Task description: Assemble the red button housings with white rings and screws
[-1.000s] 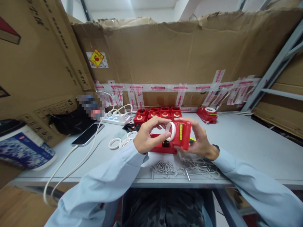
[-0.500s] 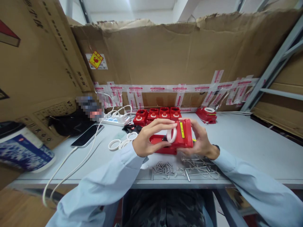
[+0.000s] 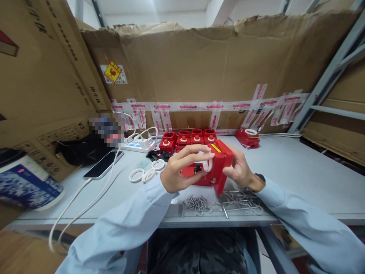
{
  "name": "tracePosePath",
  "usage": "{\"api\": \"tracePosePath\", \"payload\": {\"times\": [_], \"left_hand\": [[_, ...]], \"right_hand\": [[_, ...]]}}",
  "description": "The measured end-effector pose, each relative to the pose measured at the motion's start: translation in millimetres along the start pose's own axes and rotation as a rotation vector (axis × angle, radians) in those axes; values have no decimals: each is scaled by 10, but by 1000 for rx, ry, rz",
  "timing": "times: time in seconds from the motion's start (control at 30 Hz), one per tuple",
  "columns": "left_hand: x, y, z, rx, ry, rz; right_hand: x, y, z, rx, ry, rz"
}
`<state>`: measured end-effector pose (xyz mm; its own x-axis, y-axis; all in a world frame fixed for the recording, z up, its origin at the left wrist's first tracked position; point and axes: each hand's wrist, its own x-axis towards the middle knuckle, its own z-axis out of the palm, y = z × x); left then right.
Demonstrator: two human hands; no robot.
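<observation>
A red plastic housing (image 3: 221, 163) with a yellow label is held up and tilted above the bench. My right hand (image 3: 242, 169) is closed around its right side, thumb on the near face. At the housing's left face, my left hand (image 3: 175, 173) pinches a white ring (image 3: 208, 164) between its fingers and thumb. Behind and below lies another red piece (image 3: 203, 181) with a dark fitting, partly covered by my left hand. Several loose white rings (image 3: 137, 175) lie left of that hand. Small metal screws (image 3: 196, 203) are heaped below, near the bench's front edge.
Several red units (image 3: 196, 139) stand in a row at the back, and another (image 3: 247, 137) sits farther right. A phone (image 3: 104, 164) on a cable, a power strip (image 3: 138, 144) and a large cup (image 3: 28, 180) occupy the left. Wires and rods (image 3: 242, 201) lie at the front.
My right hand has turned the red housing, so its near end now points lower and its label has shifted left. The white ring stays in my left hand at the housing.
</observation>
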<state>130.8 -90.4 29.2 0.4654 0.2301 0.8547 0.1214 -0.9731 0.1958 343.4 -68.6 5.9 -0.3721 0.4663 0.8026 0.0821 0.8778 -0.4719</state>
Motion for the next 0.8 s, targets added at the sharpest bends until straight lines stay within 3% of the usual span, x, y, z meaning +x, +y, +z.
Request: {"api": "tracePosePath", "payload": {"times": [0.17,0.37,0.53,0.73,0.8], "left_hand": [[-24,-35,36,-8,53,-194],[-39,-66,24,134,-4,27],[-39,-88,37,17,73,-220],[-25,-85,-2,43,24,-48],[-32,-86,5,-11,38,-128]], "right_hand": [[33,-98,26,107,-50,156],[73,-119,41,275,-67,420],[46,-91,72,340,-78,425],[66,-104,73,342,-61,422],[75,-105,66,352,-62,420]]}}
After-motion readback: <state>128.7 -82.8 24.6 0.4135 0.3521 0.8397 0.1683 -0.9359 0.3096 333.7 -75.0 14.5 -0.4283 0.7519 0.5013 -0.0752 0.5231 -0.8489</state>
